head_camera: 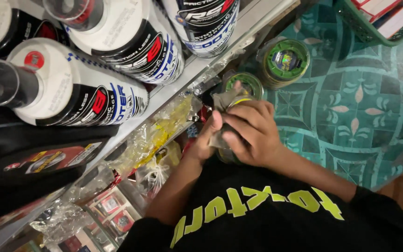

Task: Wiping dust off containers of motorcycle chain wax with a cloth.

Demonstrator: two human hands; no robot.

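My right hand (252, 133) is curled over a crumpled grey cloth (225, 99) and presses it against a small round container, of which only a dark green edge (228, 156) shows under my fingers. From below, my left hand (207, 140) grips the same bundle, its thumb lying on the cloth. Just beyond the cloth sits a round green-lidded container (246, 82). A plastic-wrapped stack of similar green round containers (285, 60) rests on the floor farther off. My black shirt with yellow-green lettering fills the bottom of the view.
Large white and black bottles (71, 88) with clear caps lie on a metal shelf (197, 70) at the left. Crinkled plastic bags (155, 135) and small red packets (117, 219) hang below it. Teal patterned floor tiles (350, 107) spread right, and a green basket (364, 28) sits at the top right.
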